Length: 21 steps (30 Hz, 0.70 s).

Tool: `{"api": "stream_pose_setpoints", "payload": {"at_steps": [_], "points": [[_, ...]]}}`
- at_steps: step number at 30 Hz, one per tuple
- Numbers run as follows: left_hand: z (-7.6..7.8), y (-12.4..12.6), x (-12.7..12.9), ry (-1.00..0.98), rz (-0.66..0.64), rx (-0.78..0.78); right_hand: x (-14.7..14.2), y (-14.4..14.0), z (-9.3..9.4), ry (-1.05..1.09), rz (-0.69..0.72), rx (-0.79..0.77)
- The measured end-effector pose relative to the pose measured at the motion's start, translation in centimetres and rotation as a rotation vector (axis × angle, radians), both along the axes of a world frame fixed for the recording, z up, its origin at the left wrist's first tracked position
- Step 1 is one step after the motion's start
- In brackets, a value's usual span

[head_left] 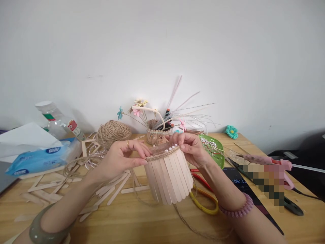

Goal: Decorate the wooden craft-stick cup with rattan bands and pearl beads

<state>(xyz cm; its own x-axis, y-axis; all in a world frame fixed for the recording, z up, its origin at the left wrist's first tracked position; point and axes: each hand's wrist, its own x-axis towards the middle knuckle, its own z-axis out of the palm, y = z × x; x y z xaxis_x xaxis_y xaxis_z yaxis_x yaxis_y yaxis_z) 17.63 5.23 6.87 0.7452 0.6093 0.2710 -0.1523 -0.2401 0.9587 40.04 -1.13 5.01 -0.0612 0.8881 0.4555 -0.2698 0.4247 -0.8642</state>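
At the wooden table's (157,223) near edge, your left hand (122,157) and right hand (191,149) pinch the rim of a pale ice-lolly-stick cup (169,176), tilted towards you so its white bead trim (169,148) and twine band show; behind, a brown jute twine ball (113,132).

Stick pot (169,178) centre frame: pale natural wood, white pearl beads (169,147) along rim, tan twine band beneath. Left hand (124,159): gold ring, grey-green bangle at lower left. Right hand (190,149): mauve coil band at wrist. Twine ball (113,131): tan. Tissue pack (38,159) left: blue, white lettering. Dish (219,149): bright green. Crochet flower (232,131) right: teal, yellow centre. Glue gun (274,162) right: pink. Table (127,223): warm honey wood.
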Motion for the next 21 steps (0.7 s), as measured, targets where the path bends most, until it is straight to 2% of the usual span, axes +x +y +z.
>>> {"api": "stream_pose_setpoints", "payload": {"at_steps": [3,6,10,14,21], "points": [[-0.2,0.1,0.2,-0.006,-0.033,-0.073,0.0,0.0,-0.1,-0.004,-0.007,-0.013],[-0.3,0.3,0.2,0.086,-0.040,-0.144,0.1,0.0,-0.2,0.007,0.018,-0.016],[-0.4,0.6,-0.1,0.223,-0.060,-0.112,0.1,0.0,-0.3,0.054,0.037,-0.047],[-0.7,0.7,-0.2,0.181,-0.071,-0.096,-0.4,0.1,-0.8,0.146,0.059,-0.134],[-1.2,0.4,0.0,0.064,-0.108,-0.122,-1.0,0.7,-2.4,0.230,0.097,-0.153]]}}
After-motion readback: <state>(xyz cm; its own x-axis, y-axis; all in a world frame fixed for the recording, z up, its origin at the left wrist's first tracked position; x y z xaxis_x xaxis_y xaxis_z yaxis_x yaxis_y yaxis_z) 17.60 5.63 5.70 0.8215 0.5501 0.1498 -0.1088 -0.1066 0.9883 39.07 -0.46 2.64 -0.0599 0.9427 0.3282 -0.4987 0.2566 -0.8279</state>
